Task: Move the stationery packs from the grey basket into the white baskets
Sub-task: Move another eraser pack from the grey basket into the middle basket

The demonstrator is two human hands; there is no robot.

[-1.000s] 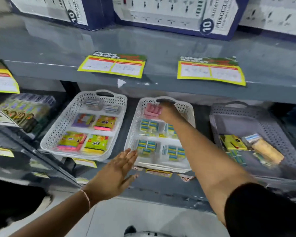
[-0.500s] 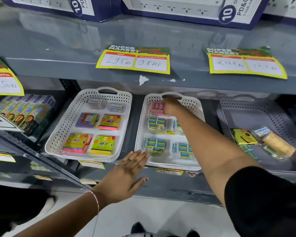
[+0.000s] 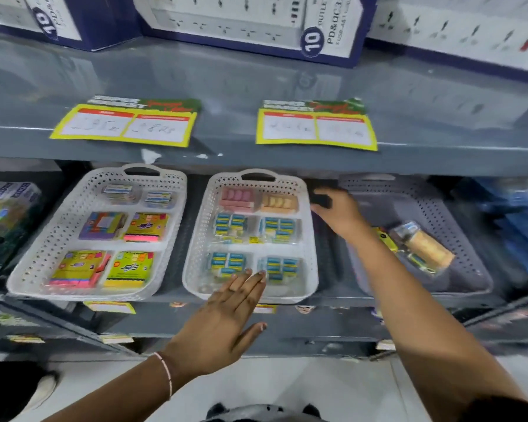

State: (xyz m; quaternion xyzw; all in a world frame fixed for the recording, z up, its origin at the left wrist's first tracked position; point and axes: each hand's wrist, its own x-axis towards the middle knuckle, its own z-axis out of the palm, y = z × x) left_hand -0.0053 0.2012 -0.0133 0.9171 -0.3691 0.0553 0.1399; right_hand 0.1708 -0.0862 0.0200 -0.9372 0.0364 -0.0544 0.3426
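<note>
The grey basket stands at the right of the shelf with a tan pack and a yellow pack lying in it. The middle white basket holds several blue packs, plus a pink pack and an orange pack in its back row. To its left, the other white basket holds colourful sticky-note packs. My right hand hovers between the middle white basket and the grey basket, blurred, with nothing seen in it. My left hand is flat and open at the middle basket's front rim.
A grey upper shelf with yellow price tags overhangs the baskets, and blue-and-white power-strip boxes stand on it. Boxed goods sit at the far left. Blue packages lie at the far right.
My right hand has let go of the pink pack at the back of the middle white basket and moved right towards the grey basket. My left hand has moved slightly forward.
</note>
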